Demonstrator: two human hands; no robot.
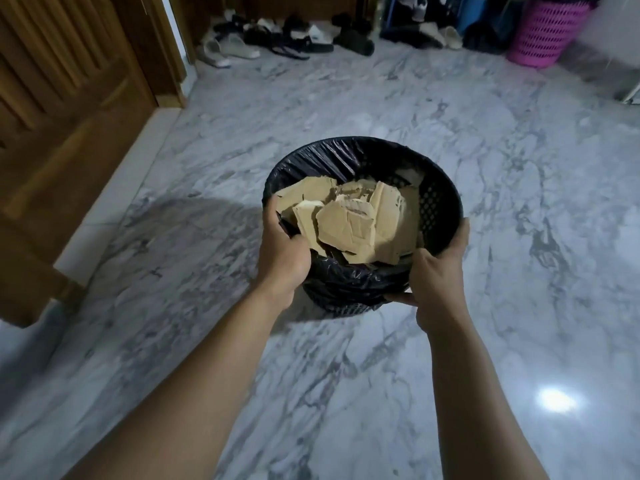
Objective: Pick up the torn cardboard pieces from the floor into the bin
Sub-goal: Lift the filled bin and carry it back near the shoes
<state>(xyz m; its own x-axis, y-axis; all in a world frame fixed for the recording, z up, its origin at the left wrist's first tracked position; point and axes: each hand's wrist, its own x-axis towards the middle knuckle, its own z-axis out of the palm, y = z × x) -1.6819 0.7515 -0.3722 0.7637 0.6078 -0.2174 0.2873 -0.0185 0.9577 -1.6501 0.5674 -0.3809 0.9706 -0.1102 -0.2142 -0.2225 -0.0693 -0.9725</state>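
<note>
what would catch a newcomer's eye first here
The black bin at centre draws the eye first: it is full of torn cardboard, with the left hand gripping its left rim and the right hand gripping its right side. After that, the pink basket at top right and the row of shoes along the far edge of the marble floor stand out.

Glossy marble-look floor (pixel 450 133); crinkled shiny plastic liner (pixel 346 282) in a black lattice bin (pixel 436 209), probably plastic; matt torn cardboard pieces (pixel 349 223); varnished wood door (pixel 69 98) at ten o'clock.
</note>
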